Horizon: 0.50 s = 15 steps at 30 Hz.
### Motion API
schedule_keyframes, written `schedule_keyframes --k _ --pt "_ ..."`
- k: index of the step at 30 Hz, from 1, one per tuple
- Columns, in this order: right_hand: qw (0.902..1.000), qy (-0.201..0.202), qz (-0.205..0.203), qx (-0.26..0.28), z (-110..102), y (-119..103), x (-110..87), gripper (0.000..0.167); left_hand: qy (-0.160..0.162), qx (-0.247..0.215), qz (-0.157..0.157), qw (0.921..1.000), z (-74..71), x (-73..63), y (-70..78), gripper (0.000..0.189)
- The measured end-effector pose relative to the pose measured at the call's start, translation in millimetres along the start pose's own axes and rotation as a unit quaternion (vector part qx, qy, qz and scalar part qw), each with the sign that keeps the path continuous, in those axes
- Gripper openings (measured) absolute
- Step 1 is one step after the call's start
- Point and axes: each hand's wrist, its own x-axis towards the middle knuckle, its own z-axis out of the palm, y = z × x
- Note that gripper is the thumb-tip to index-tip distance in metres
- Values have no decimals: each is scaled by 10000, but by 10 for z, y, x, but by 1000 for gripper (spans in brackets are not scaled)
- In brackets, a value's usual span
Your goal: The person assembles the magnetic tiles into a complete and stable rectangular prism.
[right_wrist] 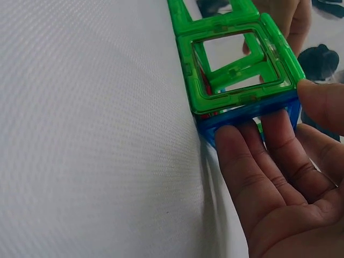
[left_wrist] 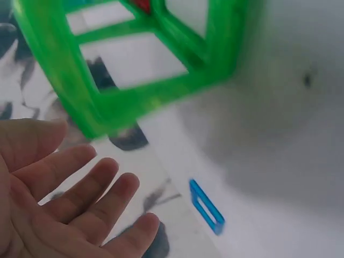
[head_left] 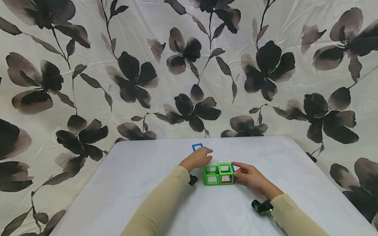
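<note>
A green magnetic-tile structure (head_left: 219, 179) of two joined open-framed cubes stands on the table, with a red tile (head_left: 226, 178) showing inside the right cube. A blue tile (right_wrist: 247, 113) forms its right side. My right hand (head_left: 251, 177) rests its fingertips against that blue side, one digit at the top corner. Behind and left of the structure, my left hand (head_left: 197, 158) reaches out with loosely spread fingers and holds nothing. Just beyond it lies a separate blue square tile (head_left: 197, 144), partly hidden by the hand in the head view. The left wrist view shows this tile (left_wrist: 218, 226) apart from the fingers.
A white cloth covers the table (head_left: 124, 190). Its far edge runs just behind the loose blue tile. A floral curtain (head_left: 230, 82) hangs behind the table. Dark wrist cameras (head_left: 261, 206) sit on both wrists.
</note>
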Motion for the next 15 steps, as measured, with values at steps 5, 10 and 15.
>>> schedule_keyframes --k 5,10,15 --pt "10000 15 59 -63 5 13 -2 62 70 16 -230 9997 -6 109 -149 41" --pt "9998 103 136 -46 2 16 9 61 147 160 -396 9990 -31 252 -295 42" --pt "9996 182 211 -26 -2 31 23 60 293 205 -674 9971 -73 369 -402 43"
